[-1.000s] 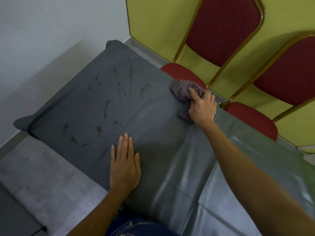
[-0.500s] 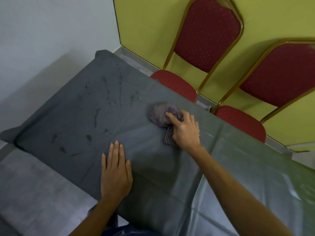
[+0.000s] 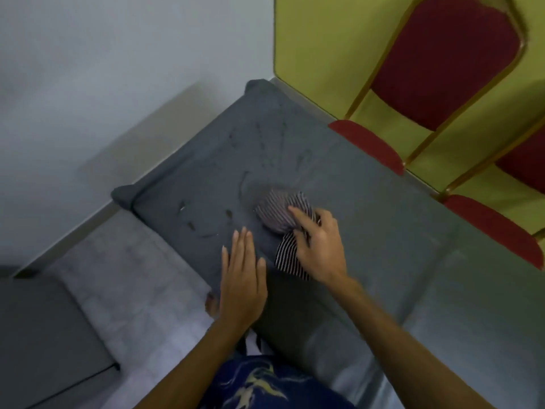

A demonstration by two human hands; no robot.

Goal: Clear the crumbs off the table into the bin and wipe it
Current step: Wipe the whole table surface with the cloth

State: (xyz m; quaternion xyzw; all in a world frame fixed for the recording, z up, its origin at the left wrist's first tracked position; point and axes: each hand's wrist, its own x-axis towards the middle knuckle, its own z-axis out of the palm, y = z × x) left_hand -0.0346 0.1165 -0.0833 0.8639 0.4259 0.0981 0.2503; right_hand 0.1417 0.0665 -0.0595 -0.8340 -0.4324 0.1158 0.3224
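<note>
My right hand (image 3: pixel 320 246) clutches the bunched striped cloth (image 3: pixel 283 215) on the grey table (image 3: pixel 383 231); the dark smears (image 3: pixel 203 219) lie just left of it (my flat, open left hand (image 3: pixel 243 278) rests nearer me), so I'd sweep leftward

Head cam, looks down steeply, close over table (image 3: pixel 383 231).

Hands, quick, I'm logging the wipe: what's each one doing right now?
Left hand: open, flat on the table, holding nothing.
Right hand: closed on the striped cloth.
</note>
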